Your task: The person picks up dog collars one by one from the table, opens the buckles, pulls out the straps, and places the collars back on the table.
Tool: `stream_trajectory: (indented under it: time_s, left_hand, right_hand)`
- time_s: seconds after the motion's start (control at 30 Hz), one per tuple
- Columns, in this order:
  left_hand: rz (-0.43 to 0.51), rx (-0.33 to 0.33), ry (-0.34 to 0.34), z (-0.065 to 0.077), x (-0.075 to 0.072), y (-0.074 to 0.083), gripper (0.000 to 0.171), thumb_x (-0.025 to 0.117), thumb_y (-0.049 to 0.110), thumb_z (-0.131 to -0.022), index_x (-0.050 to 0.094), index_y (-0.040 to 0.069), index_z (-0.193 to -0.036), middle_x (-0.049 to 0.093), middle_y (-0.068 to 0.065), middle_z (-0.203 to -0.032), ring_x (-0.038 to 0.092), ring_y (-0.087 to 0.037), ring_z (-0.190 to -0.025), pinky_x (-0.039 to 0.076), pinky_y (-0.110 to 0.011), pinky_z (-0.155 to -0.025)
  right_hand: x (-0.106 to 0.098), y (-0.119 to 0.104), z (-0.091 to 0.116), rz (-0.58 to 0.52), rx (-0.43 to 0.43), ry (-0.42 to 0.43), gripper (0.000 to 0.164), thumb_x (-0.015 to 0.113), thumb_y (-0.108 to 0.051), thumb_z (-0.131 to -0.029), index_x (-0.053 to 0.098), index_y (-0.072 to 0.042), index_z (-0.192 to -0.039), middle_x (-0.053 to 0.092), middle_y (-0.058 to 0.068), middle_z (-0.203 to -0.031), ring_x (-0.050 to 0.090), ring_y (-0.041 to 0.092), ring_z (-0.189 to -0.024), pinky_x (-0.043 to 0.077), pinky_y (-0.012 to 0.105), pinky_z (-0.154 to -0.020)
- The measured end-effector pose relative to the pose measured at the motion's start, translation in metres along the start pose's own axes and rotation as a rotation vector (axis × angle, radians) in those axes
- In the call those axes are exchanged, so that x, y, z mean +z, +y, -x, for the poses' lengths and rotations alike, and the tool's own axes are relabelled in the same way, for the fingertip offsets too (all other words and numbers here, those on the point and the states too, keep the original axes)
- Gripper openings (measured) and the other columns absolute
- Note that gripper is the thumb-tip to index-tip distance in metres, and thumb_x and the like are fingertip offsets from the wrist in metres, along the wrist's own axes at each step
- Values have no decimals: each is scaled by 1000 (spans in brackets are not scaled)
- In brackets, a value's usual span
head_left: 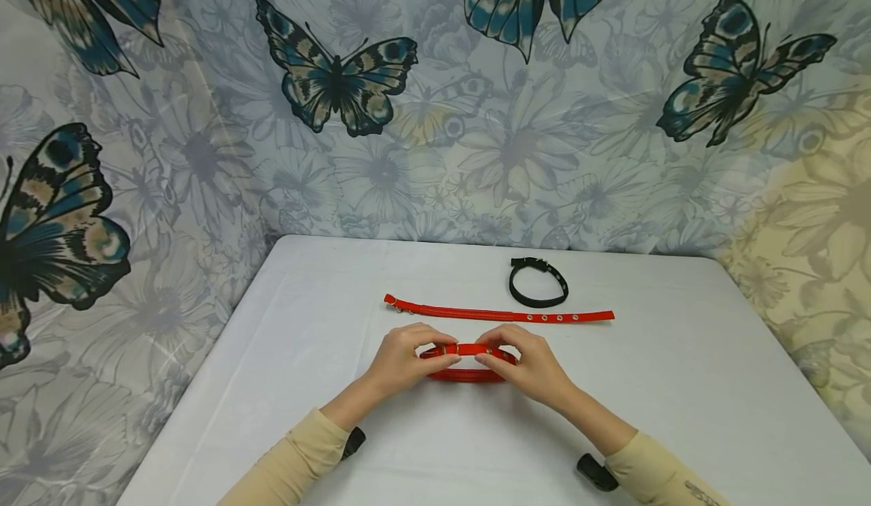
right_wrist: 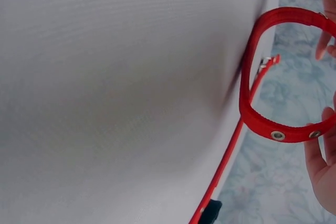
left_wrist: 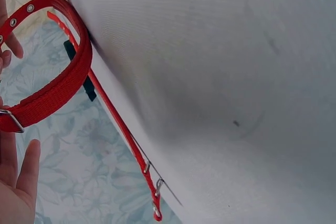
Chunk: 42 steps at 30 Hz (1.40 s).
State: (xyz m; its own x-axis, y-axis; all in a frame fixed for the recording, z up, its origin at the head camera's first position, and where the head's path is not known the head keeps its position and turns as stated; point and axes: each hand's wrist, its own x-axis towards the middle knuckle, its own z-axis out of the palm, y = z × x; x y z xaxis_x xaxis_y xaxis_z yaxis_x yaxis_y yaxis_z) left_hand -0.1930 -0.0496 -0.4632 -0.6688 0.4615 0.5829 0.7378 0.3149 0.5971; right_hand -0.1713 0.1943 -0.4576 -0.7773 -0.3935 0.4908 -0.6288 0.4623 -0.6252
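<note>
A red collar point(head_left: 466, 376), bent into a loop, is held above the white table between both hands. My left hand point(head_left: 406, 356) pinches its buckle end with thumb and fingers. Opposite it, my right hand point(head_left: 529, 361) pinches the strap near the eyelets. In the left wrist view a metal buckle piece point(left_wrist: 14, 120) shows on the strap. Metal-rimmed eyelets point(right_wrist: 277, 136) line the band in the right wrist view. Whether the strap end passes through the buckle I cannot tell. Just beyond the hands, a second red collar point(head_left: 469, 314) lies straightened out.
Behind the straight collar, a black collar point(head_left: 537, 302) lies closed in a ring. The white table point(head_left: 680, 355) ends at a butterfly-patterned cloth point(head_left: 435, 188) at the back. Black wrist devices point(head_left: 597, 473) show beneath both forearms.
</note>
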Motion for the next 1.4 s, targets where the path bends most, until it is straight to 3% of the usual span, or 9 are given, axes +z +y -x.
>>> stream_trajectory:
  time_s: [0.2, 0.37, 0.6, 1.4]
  left_hand:
    - [4, 20, 14, 0, -1, 0, 19, 83, 22, -79, 78, 15, -96, 71, 10, -83, 61, -3, -76, 50, -31, -60]
    - [-10, 22, 4, -1, 0, 2, 19, 82, 22, -80, 78, 14, -97, 70, 10, -82, 60, -2, -77, 50, -31, -60]
    - [-25, 11, -14, -2, 1, 4, 18, 82, 23, -80, 78, 15, -97, 70, 11, -84, 59, 0, -77, 46, -19, -62]
    - [-32, 28, -6, -3, 5, 1, 15, 81, 17, -79, 77, 14, -92, 70, 9, -82, 58, -2, -74, 53, -32, -63]
  right_hand:
    - [-3, 0, 0, -8, 22, -13, 21, 79, -19, -84, 69, -20, -102, 67, -13, -98, 57, 8, -83, 48, 26, -61]
    - [-1, -2, -3, -42, 18, -32, 25, 79, -22, -83, 70, -18, -106, 67, -12, -102, 61, 8, -89, 54, 29, -69]
    - [4, -6, -8, -29, -42, -42, 21, 78, -21, -84, 71, -23, -103, 68, -13, -100, 59, 7, -86, 51, 24, -67]
    - [-3, 0, -1, 30, -79, -16, 21, 79, -17, -83, 71, -22, -102, 67, -13, -96, 55, 7, -79, 49, 27, -59]
